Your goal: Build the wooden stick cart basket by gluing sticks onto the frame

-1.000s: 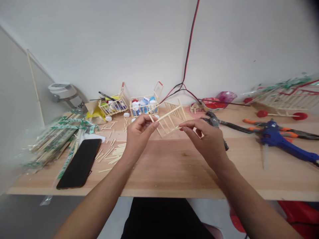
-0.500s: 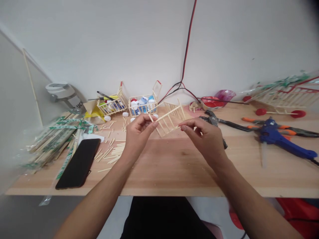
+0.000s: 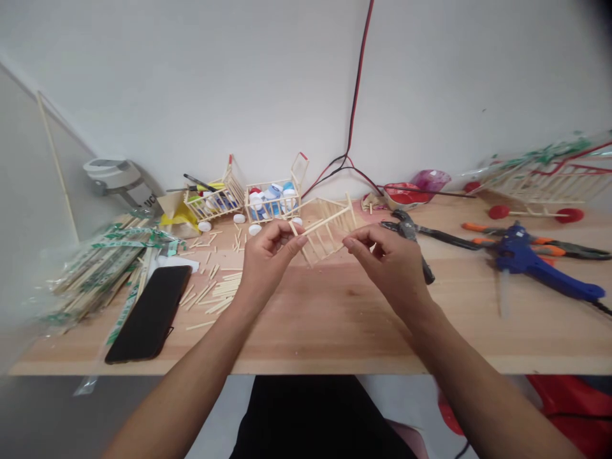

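Above the middle of the table I hold a small, tilted basket frame of thin wooden sticks point(image 3: 327, 231), with slatted sides. My left hand point(image 3: 271, 250) pinches its left end between thumb and fingers. My right hand point(image 3: 382, 255) is closed in a pinch at the frame's lower right corner; whether a loose piece sits in those fingertips is too small to tell. Behind the frame stand two small stick carts with white wheels: one cart point(image 3: 272, 209) carries blue and white bottles, the other cart point(image 3: 215, 203) holds pens and other items.
Short cut sticks point(image 3: 222, 290) lie left of my hands, beside a black phone point(image 3: 149, 312) and bagged sticks point(image 3: 102, 261). On the right are a hammer point(image 3: 442, 236), a blue glue gun point(image 3: 549, 271), orange-handled pliers point(image 3: 574, 249) and a larger red-wheeled cart point(image 3: 549, 188). A red bowl point(image 3: 404, 196) stands behind.
The basket frame has turned slightly in my fingers, its right side a little lower. Both hands stay almost in place, and the whole view has shifted slightly.
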Available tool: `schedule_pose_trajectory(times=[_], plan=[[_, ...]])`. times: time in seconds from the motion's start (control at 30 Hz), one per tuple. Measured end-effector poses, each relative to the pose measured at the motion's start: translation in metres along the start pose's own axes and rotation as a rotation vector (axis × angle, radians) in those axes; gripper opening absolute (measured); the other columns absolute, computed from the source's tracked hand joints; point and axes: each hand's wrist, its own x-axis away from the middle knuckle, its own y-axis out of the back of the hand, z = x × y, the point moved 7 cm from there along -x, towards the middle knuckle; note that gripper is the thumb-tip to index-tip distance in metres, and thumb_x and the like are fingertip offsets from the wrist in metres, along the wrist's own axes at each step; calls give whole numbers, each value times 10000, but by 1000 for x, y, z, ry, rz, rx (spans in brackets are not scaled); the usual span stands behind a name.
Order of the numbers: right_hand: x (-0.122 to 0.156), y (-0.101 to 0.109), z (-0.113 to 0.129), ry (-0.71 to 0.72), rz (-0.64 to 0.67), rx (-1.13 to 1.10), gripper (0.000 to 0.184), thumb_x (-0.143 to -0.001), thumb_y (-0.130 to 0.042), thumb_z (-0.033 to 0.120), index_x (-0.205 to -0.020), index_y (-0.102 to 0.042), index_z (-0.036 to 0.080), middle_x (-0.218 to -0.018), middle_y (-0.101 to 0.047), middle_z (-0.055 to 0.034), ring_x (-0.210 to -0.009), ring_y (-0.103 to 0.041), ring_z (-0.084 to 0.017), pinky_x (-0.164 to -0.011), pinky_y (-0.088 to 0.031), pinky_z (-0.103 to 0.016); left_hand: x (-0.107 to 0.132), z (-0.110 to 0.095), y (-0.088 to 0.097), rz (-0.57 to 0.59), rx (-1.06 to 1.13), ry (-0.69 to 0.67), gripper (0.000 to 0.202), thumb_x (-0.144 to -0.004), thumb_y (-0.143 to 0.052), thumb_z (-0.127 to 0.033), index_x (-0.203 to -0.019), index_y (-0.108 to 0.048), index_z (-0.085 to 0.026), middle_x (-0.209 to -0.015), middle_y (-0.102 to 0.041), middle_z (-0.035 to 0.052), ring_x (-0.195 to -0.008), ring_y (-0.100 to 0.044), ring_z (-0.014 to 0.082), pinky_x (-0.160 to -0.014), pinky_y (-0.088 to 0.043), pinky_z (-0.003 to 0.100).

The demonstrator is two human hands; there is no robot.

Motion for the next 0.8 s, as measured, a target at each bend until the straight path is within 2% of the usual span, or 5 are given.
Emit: schedule_pose_trajectory(times=[0.27, 0.53, 0.8], plan=[[0, 0, -2, -39, 13, 74, 231, -894, -575, 322, -709, -625, 192, -601, -606, 33, -504, -453, -81, -537, -341, -231, 0, 0, -3, 39, -8, -13, 163, -791, -732, -325, -853, -678, -183, -852, -678, 30, -803, -615, 135, -728, -504, 251], [1, -1, -4, -27, 45, 130, 244, -915, -535, 348, -730, -596, 201, -550, -555, 41, -466, -440, -85, -507, -329, -226, 1, -3, -5, 78, -71, -85, 144, -807, -719, -317, -855, -683, -186, -825, -666, 26, -757, -602, 129, -700, -499, 248], [3, -1, -5, 5, 37, 200, 224, -922, -520, 356, -776, -605, 208, -559, -564, 33, -510, -490, -104, -546, -342, -232, 2, -7, -7, 92, -117, -117, 145, -813, -716, -322, -851, -682, -187, -820, -672, 23, -736, -603, 125, -692, -497, 245]])
